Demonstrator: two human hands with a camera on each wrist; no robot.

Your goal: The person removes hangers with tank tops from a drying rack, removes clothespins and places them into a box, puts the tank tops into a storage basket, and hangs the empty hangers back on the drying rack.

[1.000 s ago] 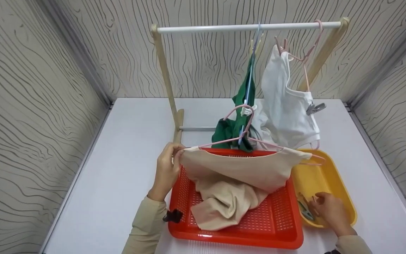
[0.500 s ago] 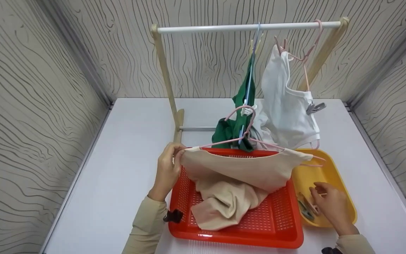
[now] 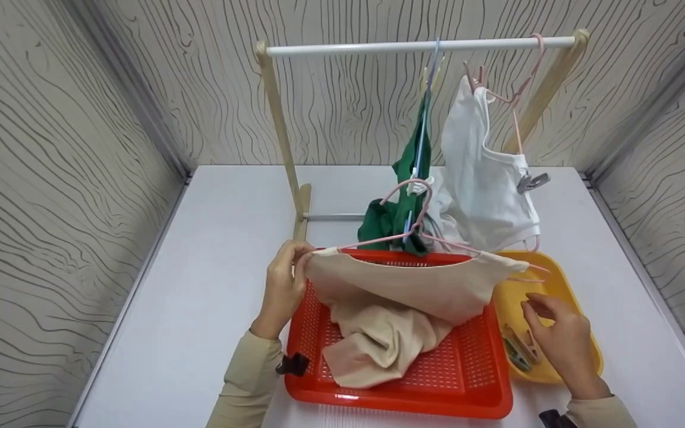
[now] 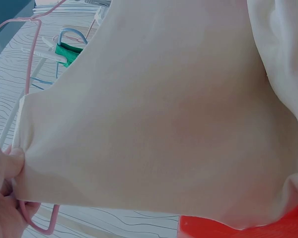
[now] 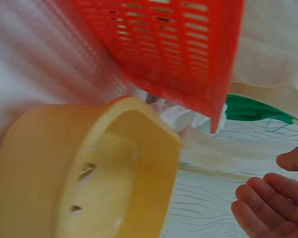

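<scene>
A beige sleeveless top (image 3: 414, 282) hangs on a pink hanger (image 3: 375, 240), its lower part crumpled in the red basket (image 3: 402, 407). My left hand (image 3: 283, 285) pinches the top's left shoulder; in the left wrist view, the thumb (image 4: 14, 163) presses the cloth beside the hanger's end (image 4: 52, 220). My right hand (image 3: 565, 339) is over the yellow tub (image 3: 593, 351), thumb and forefinger bent towards each other with a gap. Nothing shows between its fingers in the right wrist view. Several clothespins (image 3: 518, 356) lie in the tub, below and left of that hand.
Behind the basket stands a rack with a white rail (image 3: 348, 49). A green garment (image 3: 417, 137) and a white top (image 3: 485, 172) hang from it. A grey clip (image 3: 533, 182) grips the white top's edge. Patterned panels (image 3: 342, 107) enclose the table.
My right hand has risen from the clothespins in the tub, moving slightly right and away, and its fingers have loosened. The left hand stays on the top; the pink hanger's hook shifts slightly.
</scene>
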